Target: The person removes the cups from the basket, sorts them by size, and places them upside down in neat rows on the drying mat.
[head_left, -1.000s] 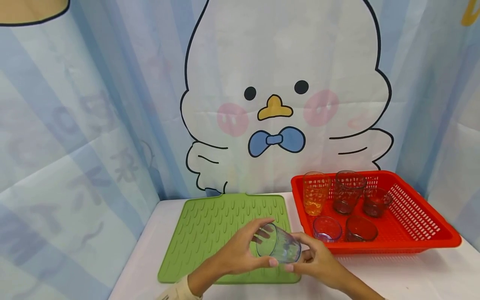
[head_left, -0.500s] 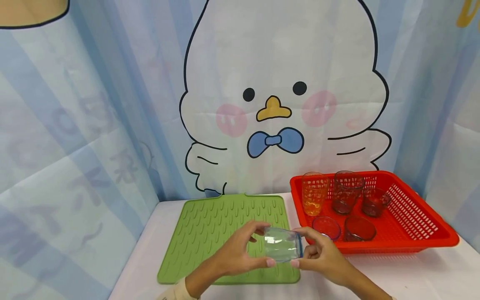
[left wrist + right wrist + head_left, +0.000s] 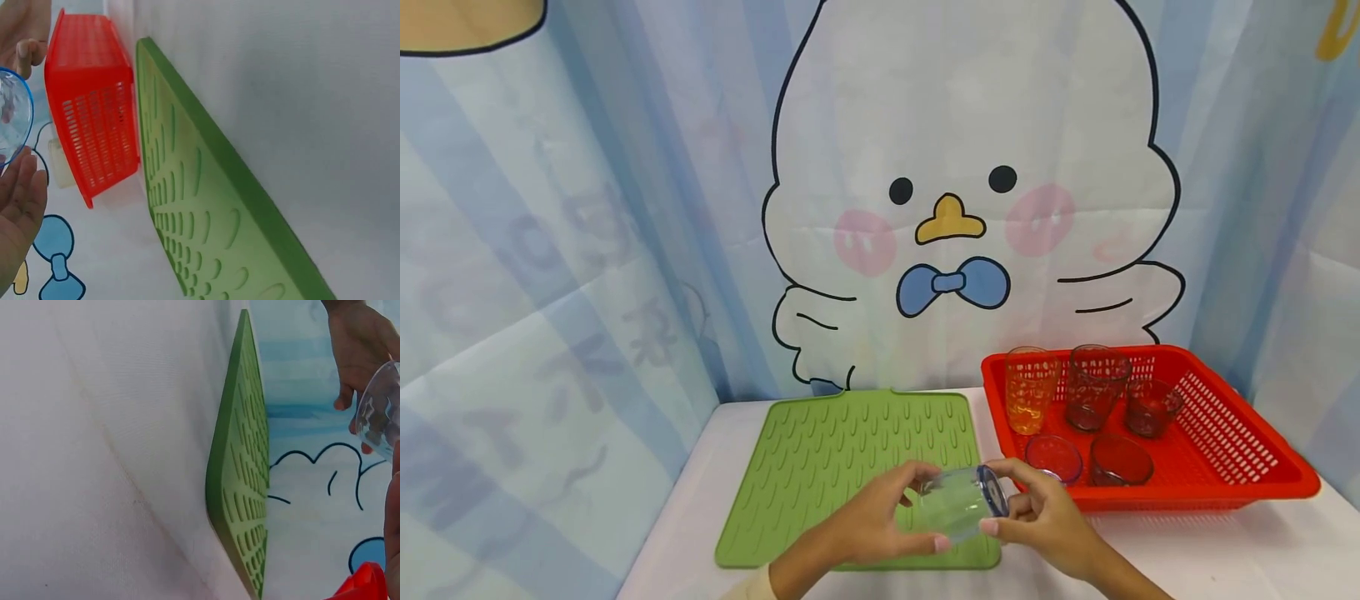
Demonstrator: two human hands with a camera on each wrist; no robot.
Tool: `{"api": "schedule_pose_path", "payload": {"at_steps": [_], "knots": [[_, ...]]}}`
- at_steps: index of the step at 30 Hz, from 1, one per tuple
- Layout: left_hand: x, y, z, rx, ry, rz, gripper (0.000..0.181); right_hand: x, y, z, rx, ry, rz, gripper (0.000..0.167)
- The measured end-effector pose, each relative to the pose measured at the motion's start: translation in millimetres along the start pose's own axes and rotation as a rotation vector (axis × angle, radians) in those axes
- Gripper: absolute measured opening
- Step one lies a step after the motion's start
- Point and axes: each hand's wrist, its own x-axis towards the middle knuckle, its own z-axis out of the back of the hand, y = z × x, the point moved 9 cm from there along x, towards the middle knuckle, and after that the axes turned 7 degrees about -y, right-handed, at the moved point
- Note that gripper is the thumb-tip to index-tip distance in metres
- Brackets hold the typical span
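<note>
Clear drinking glass [image 3: 953, 507] held on its side between two hands, seen against the near right corner of the green ridged mat [image 3: 842, 467].
The left hand [image 3: 880, 523] grips the plain end, thumb below and fingers above, parted to the glass's width; the right hand [image 3: 1051, 523] pinches the blue-edged end likewise. The long axis runs roughly parallel to the mat's near edge, blue-edged end rightward, slightly raised and partly facing the wearer. Right of the mat, a red plastic basket [image 3: 1187, 495] holds five glasses [image 3: 1097, 387].
</note>
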Motion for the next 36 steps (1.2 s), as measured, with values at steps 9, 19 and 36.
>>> {"api": "schedule_pose_path", "payload": {"at_steps": [9,19,36], "knots": [[-15.0,14.8,-0.3,-0.017,0.039,0.048,0.072,-1.4,-3.9,-2.2,-0.007,0.000,-0.022,0.045],[-44.0,48.1,28.0,0.024,0.016,0.103,0.055,-3.2,-1.2,4.5,-0.036,-0.026,0.012,0.046],[-91.9,108.6,78.9,0.080,-0.058,0.225,0.042,-5.0,-5.9,5.7,-0.021,-0.036,0.014,0.046]]}}
